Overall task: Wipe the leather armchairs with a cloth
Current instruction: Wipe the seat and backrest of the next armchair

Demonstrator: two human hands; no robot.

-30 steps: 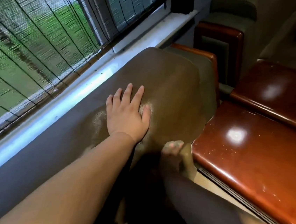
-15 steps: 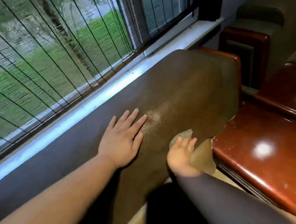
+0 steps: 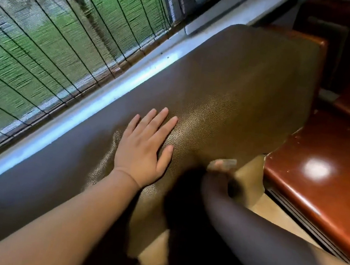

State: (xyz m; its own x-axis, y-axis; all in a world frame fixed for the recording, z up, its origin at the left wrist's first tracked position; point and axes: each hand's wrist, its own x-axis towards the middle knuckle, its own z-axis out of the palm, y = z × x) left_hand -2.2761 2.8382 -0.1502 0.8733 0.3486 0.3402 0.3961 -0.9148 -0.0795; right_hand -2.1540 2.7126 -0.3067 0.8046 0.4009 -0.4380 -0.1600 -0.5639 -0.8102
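Armchair (image 3: 228, 90): brown leather, under blind (image 3: 60, 40), wood table (image 3: 320, 175) beside. L hand (image 3: 144, 148) flat on top. R hand (image 3: 220, 166) blurred w/ cloth (image 3: 230, 162); grip unclear.

One head-worn wide-angle view looks forward and steeply down, close over the armchair (image 3: 227, 99) back, with the window (image 3: 60, 44) at the left.

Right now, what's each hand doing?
Left hand: open, flat on the armchair back.
Right hand: blurred, cannot tell.
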